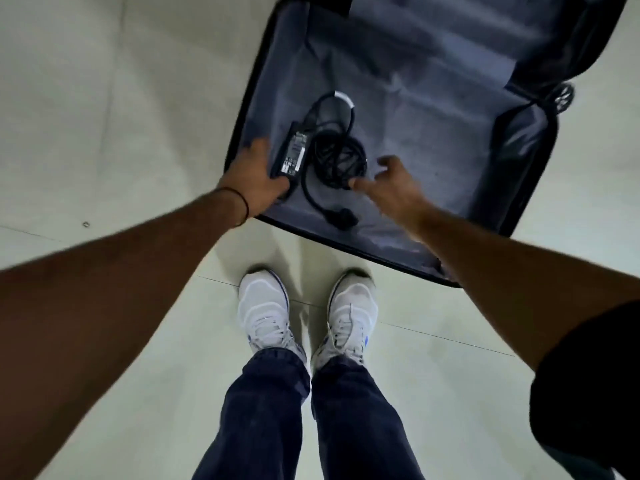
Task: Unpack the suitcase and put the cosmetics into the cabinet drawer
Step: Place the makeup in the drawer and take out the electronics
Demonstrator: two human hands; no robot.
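We've got a pale tiled floor (104,98) here, open suitcase (433,140) lying flat on it at 1 o'clock, our white sneakers (265,306) standing dead centre, tiny round speck (86,224) at 9 o'clock

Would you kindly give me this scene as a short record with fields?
suitcase: open on the floor, grey lining
inside: adapter with coiled cable; no cosmetics seen
left hand: holds the adapter
right hand: open by the cable, holding nothing
shoes: white, near the suitcase's near edge
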